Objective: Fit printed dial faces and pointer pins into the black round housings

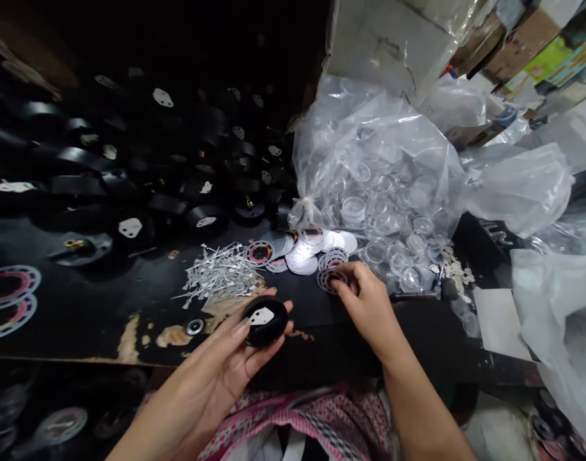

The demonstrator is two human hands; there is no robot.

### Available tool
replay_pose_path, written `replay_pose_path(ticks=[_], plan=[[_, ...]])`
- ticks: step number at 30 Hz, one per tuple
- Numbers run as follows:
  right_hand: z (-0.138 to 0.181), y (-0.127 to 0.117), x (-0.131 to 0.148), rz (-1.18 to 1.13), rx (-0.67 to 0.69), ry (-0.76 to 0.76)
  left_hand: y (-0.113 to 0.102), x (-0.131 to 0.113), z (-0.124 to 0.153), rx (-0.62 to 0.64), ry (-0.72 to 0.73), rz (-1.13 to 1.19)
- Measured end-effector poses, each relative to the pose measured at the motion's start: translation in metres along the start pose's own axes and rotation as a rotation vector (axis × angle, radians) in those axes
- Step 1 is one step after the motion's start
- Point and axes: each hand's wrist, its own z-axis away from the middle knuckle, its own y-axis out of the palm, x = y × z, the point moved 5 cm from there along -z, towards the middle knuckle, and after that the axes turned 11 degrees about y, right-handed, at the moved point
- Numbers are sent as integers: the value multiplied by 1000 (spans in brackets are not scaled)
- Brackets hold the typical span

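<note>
My left hand (225, 358) holds a round black case (264, 319) with a white plate in its middle, fingers curled round its lower edge. My right hand (364, 299) reaches forward, fingertips pinched on a printed dial disc (330, 279) lying on the black table (95, 307). Just beyond it lies a small heap of similar round dials (305, 251). A pile of thin silver pointer needles (220, 274) lies left of the dials.
Many black round cases (177, 186) crowd the back left of the table. A clear plastic bag of transparent round covers (383, 186) stands at the back right, more bags (556, 307) to the right. Two dial rings (9, 298) lie at the left edge. Pink patterned cloth (312, 416) covers my lap.
</note>
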Motion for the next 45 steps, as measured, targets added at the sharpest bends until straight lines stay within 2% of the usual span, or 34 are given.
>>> replay_pose_path(ticks=[5,8,10,13,14,17,21,25,27,32,37,40,45], plan=[[-4,-10,-6,-241,66,-8,3,-6,3,-32,42,-12],[4,-19,7,-297,44,-67,11,-11,4,-31,66,22],[13,-13,23,-290,144,-88,17,-13,2,-24,97,34],[27,8,46,-233,390,-116,20,-16,0,-24,186,39],[29,12,52,-230,415,-137,20,-16,-1,-30,207,34],[30,19,55,-294,402,-149,16,-15,0,-63,217,-13],[28,25,47,-362,430,-101,14,-15,1,-59,248,-66],[26,16,40,-525,298,-7,14,-14,1,-52,273,-27],[29,10,45,-567,232,-20,15,-13,-1,-51,273,-16],[40,9,72,-430,197,-223,22,-5,-2,-35,203,-53],[37,16,71,-354,234,-126,16,3,-2,21,184,-183],[34,14,68,-381,242,-134,11,6,-3,85,168,-242],[30,13,67,-361,278,-93,6,6,-5,118,164,-270]])
